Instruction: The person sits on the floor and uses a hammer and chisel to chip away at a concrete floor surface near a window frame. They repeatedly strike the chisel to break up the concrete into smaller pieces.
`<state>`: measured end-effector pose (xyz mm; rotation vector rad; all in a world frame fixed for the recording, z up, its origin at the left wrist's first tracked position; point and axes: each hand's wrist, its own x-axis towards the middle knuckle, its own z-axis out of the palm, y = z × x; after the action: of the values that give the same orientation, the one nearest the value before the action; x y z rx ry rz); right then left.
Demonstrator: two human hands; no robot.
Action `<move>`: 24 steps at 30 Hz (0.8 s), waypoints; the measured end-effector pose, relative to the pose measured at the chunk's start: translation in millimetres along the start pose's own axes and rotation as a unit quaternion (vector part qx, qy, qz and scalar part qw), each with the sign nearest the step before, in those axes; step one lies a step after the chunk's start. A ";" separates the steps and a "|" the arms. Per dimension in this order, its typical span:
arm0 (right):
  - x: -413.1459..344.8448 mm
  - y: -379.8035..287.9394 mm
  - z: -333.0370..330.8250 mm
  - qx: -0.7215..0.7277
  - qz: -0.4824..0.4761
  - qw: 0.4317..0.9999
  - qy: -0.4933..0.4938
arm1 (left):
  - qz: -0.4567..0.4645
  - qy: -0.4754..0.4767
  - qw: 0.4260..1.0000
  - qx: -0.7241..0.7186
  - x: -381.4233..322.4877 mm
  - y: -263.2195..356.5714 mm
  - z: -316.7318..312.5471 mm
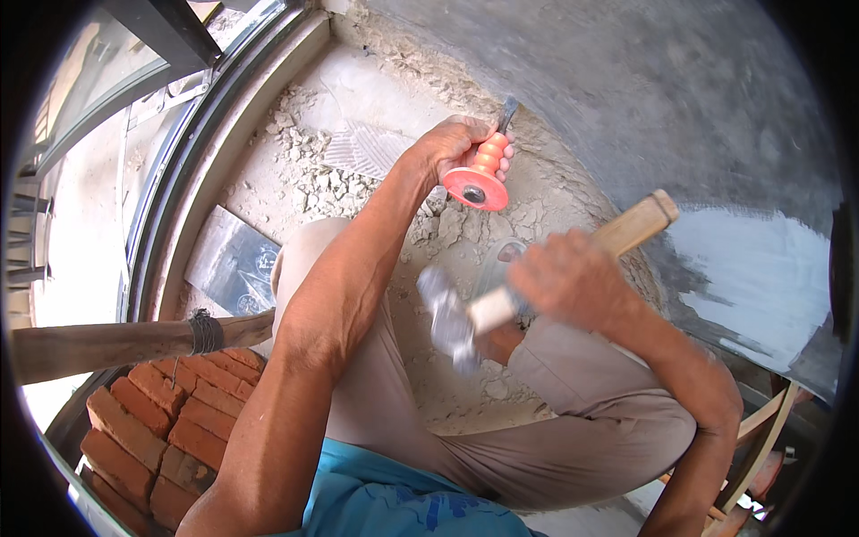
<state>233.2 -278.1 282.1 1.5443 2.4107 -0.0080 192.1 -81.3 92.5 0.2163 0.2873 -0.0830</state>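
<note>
My left hand [463,148] grips a cold chisel [488,156] by its orange ribbed sleeve with a round hand guard. The steel blade points away from me, its tip by the broken bottom edge of the grey wall [604,80]. The chisel's struck end shows in the middle of the guard. In my right hand [570,278] is the wooden handle of a hammer [453,322]; hand and hammer are blurred. The metal head hangs over the floor between my legs, apart from the chisel.
Broken mortar rubble [329,191] litters the floor around a ridged mortar patch [369,148]. A printed tile [231,262] lies beside my left leg. Stacked red bricks [168,429] and a wooden pole [107,346] are at left, below a metal-framed window [221,101]. White coating [751,282] marks the wall.
</note>
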 end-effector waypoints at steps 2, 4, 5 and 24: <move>-7.2 28.2 14.1 -0.038 0.125 0.991 -0.007 | -0.003 0.004 1.000 0.007 -0.3 -0.2 -0.5; -8.5 25.4 7.6 -0.039 0.119 0.992 0.005 | -0.002 0.004 1.000 0.013 0.7 0.8 -0.5; -9.0 22.1 3.6 -0.039 0.116 0.992 0.011 | 0.000 0.004 1.000 0.016 1.0 0.1 -0.6; 7.5 -16.9 -4.5 0.035 -0.007 0.999 -0.003 | 0.010 0.021 0.999 0.041 0.7 2.3 1.3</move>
<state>214.1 -278.0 282.2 1.5542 2.4407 -0.0999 193.4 -79.4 93.9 0.3015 0.3249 -0.0709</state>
